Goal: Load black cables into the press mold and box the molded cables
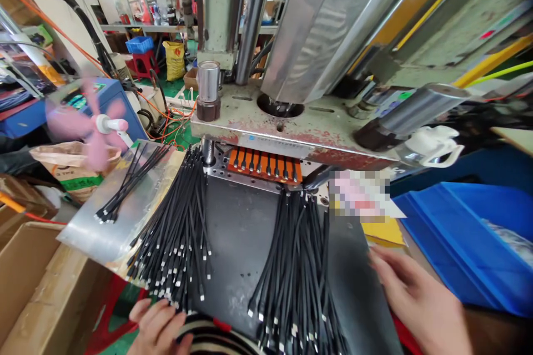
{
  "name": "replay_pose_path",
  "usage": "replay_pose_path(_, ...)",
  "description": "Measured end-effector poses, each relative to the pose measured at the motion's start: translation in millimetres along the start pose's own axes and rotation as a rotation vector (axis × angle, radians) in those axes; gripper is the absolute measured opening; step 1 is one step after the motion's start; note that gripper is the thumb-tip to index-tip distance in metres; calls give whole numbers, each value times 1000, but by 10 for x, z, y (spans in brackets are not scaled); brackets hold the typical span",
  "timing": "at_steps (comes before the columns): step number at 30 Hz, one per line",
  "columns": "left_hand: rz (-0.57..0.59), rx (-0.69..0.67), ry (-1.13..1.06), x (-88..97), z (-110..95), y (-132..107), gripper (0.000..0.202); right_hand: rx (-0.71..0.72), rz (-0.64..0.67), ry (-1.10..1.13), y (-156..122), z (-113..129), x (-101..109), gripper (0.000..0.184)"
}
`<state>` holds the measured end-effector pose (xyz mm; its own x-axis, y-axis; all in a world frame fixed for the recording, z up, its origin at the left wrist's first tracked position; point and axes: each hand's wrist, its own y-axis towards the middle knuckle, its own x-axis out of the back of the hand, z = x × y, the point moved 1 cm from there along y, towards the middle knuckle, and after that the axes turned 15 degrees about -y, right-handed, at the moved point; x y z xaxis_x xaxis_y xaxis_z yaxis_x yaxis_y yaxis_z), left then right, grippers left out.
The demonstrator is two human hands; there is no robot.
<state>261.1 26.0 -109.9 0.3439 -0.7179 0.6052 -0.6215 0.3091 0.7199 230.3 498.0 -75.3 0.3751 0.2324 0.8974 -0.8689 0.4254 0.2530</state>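
Note:
My left hand (156, 326) is at the table's front edge, just below the connector ends of a large bundle of black cables (177, 227). Its fingers are loosely bent and apart, with nothing visible in them. To the right, my right hand (418, 294) hovers at or beside the right edge of the black work surface (239, 233), slightly blurred, fingers stretched out and holding nothing I can see. A second bundle of black cables (293, 266) lies between the hands. Behind it, several cable connectors sit in a row in an orange mould (265, 165) under the press.
The press plate (287, 127) hangs over the mould between metal posts. A few cables (133, 183) lie on a metal sheet (85, 227) at left, near a spinning pink fan (100, 122). Blue bins (462, 233) stand right; a cardboard box (45, 288) is lower left.

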Motion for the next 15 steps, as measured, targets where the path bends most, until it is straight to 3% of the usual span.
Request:
replay_pose_path(2,-19,-102,-13,-219,-136,183,8,205,82,132,326,525,-174,32)
replay_pose_path(4,-52,-113,23,-378,-206,398,8,445,203,209,606,1147,-336,27)
replay_pose_path(6,-47,-87,67,-454,-250,617,6,614,290,247,827,1701,-479,23)
replay_pose_path(8,7,0,109,-451,-304,806,7,698,352,265,1001,2092,-593,20)
replay_pose_path(11,161,143,77,-328,-406,1009,15,664,381,396,1194,2361,-652,23)
replay_pose_path(13,297,156,-30,-203,-422,1130,25,634,305,520,1268,2386,-583,26)
replay_pose_path(15,417,114,-104,-94,-307,1292,26,635,204,614,1292,2317,-448,28)
